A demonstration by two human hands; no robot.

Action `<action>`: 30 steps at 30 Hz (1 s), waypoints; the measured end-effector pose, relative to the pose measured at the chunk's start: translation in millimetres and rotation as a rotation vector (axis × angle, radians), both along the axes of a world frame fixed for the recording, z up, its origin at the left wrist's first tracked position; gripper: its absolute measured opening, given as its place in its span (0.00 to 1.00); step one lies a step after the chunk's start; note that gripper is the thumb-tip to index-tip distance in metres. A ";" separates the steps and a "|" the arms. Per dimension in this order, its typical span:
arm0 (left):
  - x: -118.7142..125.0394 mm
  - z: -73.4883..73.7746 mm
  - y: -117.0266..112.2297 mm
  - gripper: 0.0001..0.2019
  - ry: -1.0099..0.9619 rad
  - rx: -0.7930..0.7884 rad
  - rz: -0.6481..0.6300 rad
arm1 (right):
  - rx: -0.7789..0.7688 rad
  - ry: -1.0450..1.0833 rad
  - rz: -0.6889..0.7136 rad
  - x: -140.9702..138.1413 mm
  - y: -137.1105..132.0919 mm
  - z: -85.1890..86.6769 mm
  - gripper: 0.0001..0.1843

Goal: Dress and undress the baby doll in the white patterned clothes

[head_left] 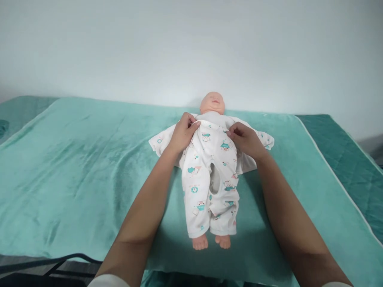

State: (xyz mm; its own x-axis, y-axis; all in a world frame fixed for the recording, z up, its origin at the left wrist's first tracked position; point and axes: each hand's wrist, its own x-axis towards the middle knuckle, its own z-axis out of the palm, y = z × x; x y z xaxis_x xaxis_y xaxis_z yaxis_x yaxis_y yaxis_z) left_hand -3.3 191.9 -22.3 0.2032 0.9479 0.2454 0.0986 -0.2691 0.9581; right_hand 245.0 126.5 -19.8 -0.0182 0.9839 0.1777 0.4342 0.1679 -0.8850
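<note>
A baby doll [214, 103] lies on its back with its head toward the wall and its bare feet toward me. White printed baby pants [199, 187] with an open crotch cover its legs and reach up over its belly. At the waistband's left corner, my left hand [183, 133] is closed, thumb and fingers pinching the cloth. My right hand [245, 140] pinches the pants near the waist on the other side. A matching white shirt [163, 140] is spread around the doll's upper body, its sleeves out to both sides and partly hidden by my hands.
A light green plush blanket [83, 171] lies under the doll, slightly wrinkled at left. Darker green quilted bedding [344, 153] shows at the right. A pale wall [191, 52] rises just behind the doll's head. A dark curved bar [50, 260] runs along the front left.
</note>
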 end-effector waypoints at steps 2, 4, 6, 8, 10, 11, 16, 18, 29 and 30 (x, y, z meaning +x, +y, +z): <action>1.6 0.0 10.7 0.08 0.105 0.031 0.059 | 0.022 -0.014 -0.070 -0.3 13.2 -2.5 0.16; 4.1 0.3 20.2 0.07 0.204 0.033 0.113 | 0.006 -0.054 -0.138 -0.6 28.5 -5.3 0.15; 7.3 0.2 26.4 0.07 0.278 0.007 0.151 | -0.018 -0.074 -0.206 -1.5 41.3 -8.8 0.13; 10.7 -0.8 28.2 0.08 0.333 -0.006 0.179 | -0.012 -0.069 -0.273 -3.5 47.2 -12.4 0.12; 13.1 -2.3 26.3 0.07 0.403 0.040 0.175 | 0.041 -0.080 -0.304 -6.2 45.1 -15.0 0.11; 13.7 -3.0 24.7 0.06 0.446 0.092 0.160 | 0.079 -0.093 -0.292 -7.4 42.1 -15.6 0.11; 11.2 -2.7 20.2 0.05 0.579 0.396 0.073 | 0.256 -0.147 -0.079 -7.2 31.4 -14.3 0.12; 9.8 -1.0 21.5 0.07 0.547 0.376 0.025 | 0.384 -0.221 -0.031 -5.5 34.2 -13.5 0.13; 11.9 -0.4 52.0 0.10 0.481 0.067 0.145 | 0.178 -0.516 -0.257 -11.4 65.8 -1.7 0.08; 12.9 -1.5 54.4 0.10 0.489 0.062 0.170 | 0.160 -0.523 -0.281 -12.0 69.1 -0.9 0.08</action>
